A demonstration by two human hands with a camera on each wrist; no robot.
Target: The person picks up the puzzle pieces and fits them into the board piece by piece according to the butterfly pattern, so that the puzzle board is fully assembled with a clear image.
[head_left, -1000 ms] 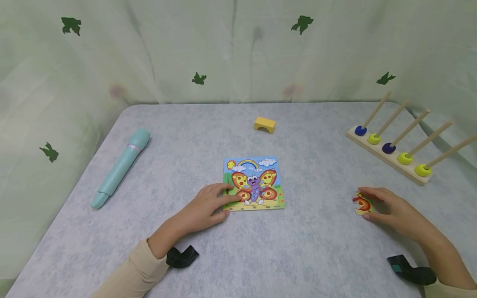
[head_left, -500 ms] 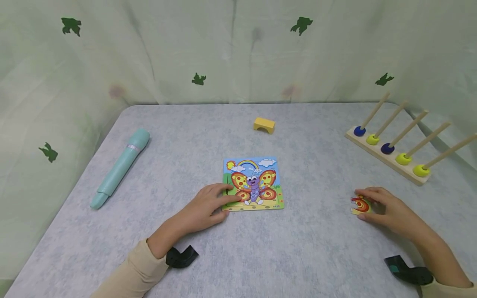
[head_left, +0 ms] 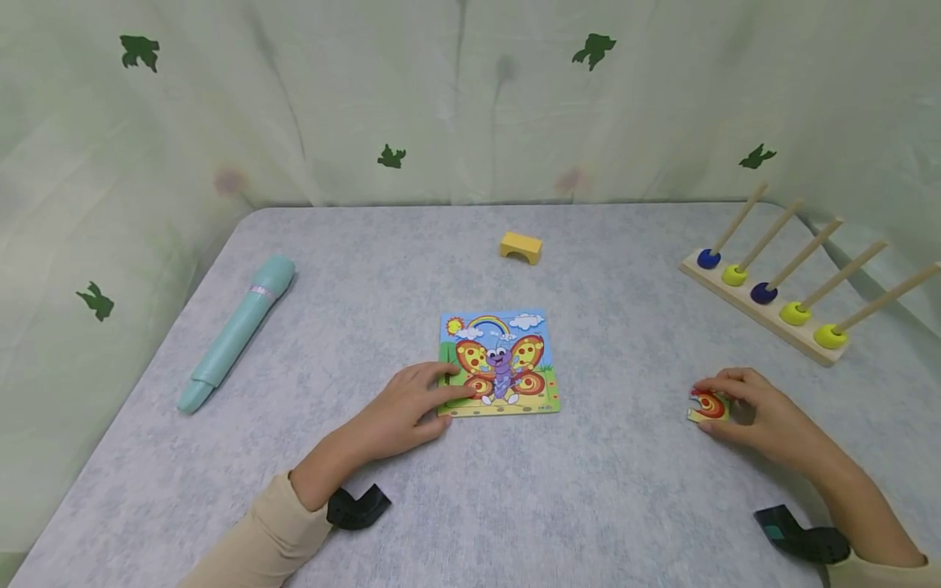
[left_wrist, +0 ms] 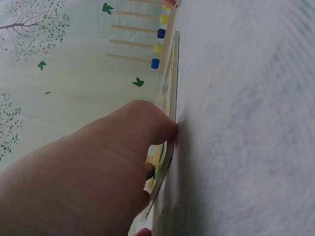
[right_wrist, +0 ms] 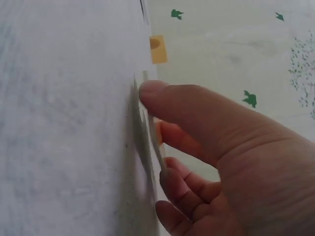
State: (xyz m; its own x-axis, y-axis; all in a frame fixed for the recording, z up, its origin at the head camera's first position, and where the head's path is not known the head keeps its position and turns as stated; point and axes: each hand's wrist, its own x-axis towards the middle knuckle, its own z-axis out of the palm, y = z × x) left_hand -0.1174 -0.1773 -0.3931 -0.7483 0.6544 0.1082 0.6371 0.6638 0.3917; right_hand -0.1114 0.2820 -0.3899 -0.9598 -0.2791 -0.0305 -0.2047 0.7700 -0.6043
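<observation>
The butterfly jigsaw puzzle (head_left: 525,359) lies flat at the middle of the table. My left hand (head_left: 400,408) rests on its left side, fingers stretched over the picture and thumb against the near edge; the left wrist view shows that thumb (left_wrist: 160,125) at the board's edge. To the right, my right hand (head_left: 772,420) pinches a puzzle piece (head_left: 711,405) with a red and yellow swirl between thumb and fingers. Seen edge-on in the right wrist view, the piece (right_wrist: 156,145) is tilted beside the tabletop; fingers hide part of it.
A yellow arch block (head_left: 521,247) sits behind the puzzle. Back right stands a wooden peg rack (head_left: 764,306) with blue and yellow beads. A teal toy microphone (head_left: 237,335) lies at the left. Pale curtain (head_left: 456,98) with green birds hangs behind the table (head_left: 603,506).
My right hand has shifted slightly left with the puzzle piece, and its fingers have closed in further over it. The left hand and the puzzle stay in place.
</observation>
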